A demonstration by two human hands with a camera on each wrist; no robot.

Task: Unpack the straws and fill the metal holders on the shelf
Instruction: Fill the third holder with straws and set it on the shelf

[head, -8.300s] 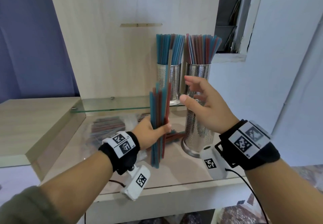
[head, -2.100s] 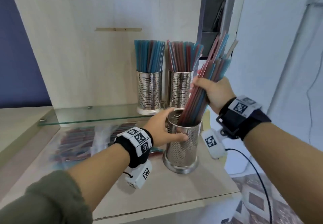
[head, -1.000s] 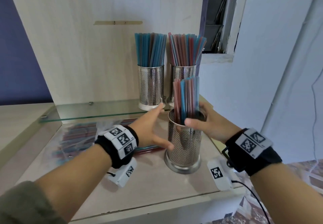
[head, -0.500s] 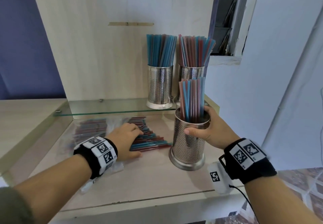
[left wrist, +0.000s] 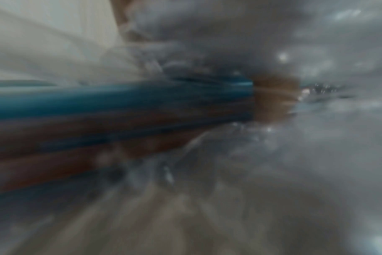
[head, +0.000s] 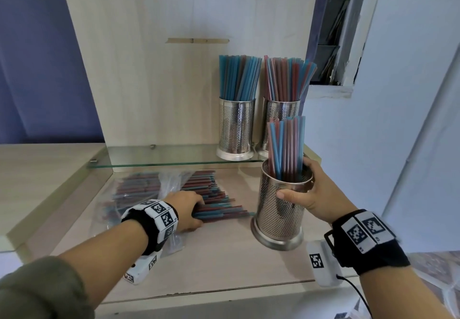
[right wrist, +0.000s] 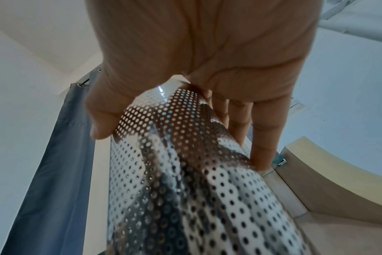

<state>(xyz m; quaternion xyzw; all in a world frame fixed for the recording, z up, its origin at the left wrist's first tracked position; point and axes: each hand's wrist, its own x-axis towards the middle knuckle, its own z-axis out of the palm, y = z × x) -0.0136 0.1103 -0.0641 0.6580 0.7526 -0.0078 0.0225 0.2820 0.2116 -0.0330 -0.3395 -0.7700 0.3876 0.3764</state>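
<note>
A perforated metal holder (head: 278,219) stands on the wooden counter (head: 224,264), partly filled with upright blue and red straws (head: 286,149). My right hand (head: 296,184) grips its upper wall, thumb in front and fingers behind; the right wrist view shows the same grip on the holder (right wrist: 185,189). My left hand (head: 199,213) lies to the left, fingers and thumb curled round a bundle of loose straws (head: 221,210) lying flat. The left wrist view is blurred and shows those straws (left wrist: 120,112) close up. Two full holders (head: 236,129) (head: 281,112) stand on the glass shelf (head: 174,163).
A clear plastic bag with more straws (head: 137,191) lies under the glass shelf at the left. A wooden back panel (head: 174,82) rises behind the shelf. A white wall (head: 373,144) is close on the right. The counter's front edge (head: 211,293) is near my wrists.
My left hand left the holder, moved left to the loose straws and closed round a bundle. My right hand let go of the inserted straws and now grips the holder's wall.
</note>
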